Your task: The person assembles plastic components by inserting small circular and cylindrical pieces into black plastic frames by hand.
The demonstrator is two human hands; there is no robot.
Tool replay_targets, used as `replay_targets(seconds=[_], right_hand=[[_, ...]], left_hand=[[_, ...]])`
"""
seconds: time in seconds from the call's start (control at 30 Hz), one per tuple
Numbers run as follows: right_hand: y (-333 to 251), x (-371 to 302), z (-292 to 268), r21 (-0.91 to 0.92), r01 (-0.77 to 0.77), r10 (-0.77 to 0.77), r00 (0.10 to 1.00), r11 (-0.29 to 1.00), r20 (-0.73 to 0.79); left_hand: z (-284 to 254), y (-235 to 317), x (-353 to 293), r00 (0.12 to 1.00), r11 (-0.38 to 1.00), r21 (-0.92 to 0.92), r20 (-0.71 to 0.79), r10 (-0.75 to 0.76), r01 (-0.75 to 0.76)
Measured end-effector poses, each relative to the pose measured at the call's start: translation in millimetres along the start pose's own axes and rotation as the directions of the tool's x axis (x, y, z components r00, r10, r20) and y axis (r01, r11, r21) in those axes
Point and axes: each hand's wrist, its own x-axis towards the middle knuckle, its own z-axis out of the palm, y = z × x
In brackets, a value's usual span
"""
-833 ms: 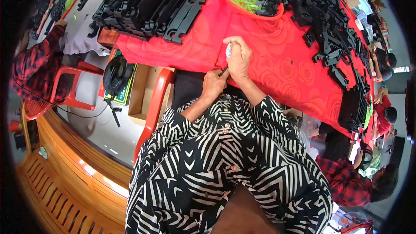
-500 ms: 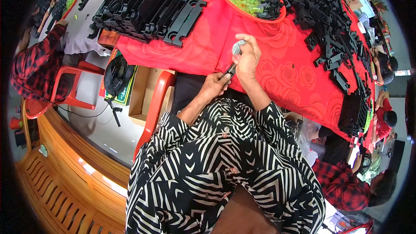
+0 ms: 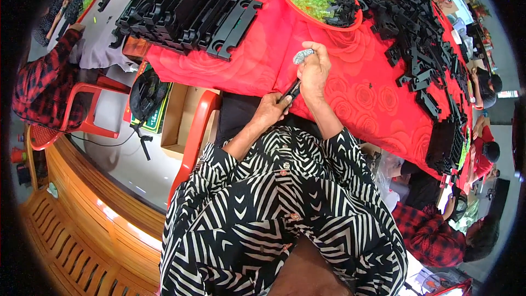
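Note:
Over the near edge of the red table, my left hand (image 3: 269, 111) is closed round the near end of a slim black plastic piece (image 3: 292, 92). My right hand (image 3: 314, 77) is closed just beyond it. From between its thumb and fingers a silver-grey crinkled object (image 3: 302, 56) sticks out to the left; its lower part is hidden in the palm, so its kind cannot be made out. The far end of the black piece meets the base of my right hand.
Stacked black plastic frames (image 3: 170, 11) stand at the table's far left. A red-orange basin (image 3: 353, 27) holds yellow-green and black small parts. Loose black parts (image 3: 419, 60) are heaped along the right. A red chair (image 3: 200, 126) and cardboard box (image 3: 178, 115) stand left; co-workers sit around.
My right hand has turned a little, and the silver-grey object now lies flatter, pointing more leftward. The black piece shows more of its length between my hands.

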Motion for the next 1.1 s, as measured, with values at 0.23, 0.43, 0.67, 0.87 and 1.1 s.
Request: replay_targets(seconds=[0.23,0.43,0.67,0.87,1.1], right_hand=[[-5,0,2,-0.039,-0.099,0.099,0.995,0.994,-0.003],[8,3,1,-0.096,0.026,-0.026,1.0,0.995,0.003],[15,0,0,-0.245,0.157,-0.155,0.988,0.957,0.028],[12,-9,6,-0.287,0.172,-0.163,0.985,0.942,0.055],[3,-16,6,-0.245,0.138,-0.125,0.99,0.96,0.067]], left_hand=[[-1,-1,-2,0.999,1.0,0.003,-0.044,-0.008,0.008],[3,-2,-1,0.996,1.0,-0.019,-0.086,0.01,-0.011],[4,-8,4,0.975,0.99,0.126,-0.201,0.089,-0.064],[7,-12,5,0.966,0.984,0.156,-0.231,0.119,-0.084],[0,-9,3,0.996,0.998,0.004,-0.059,0.07,-0.07]])
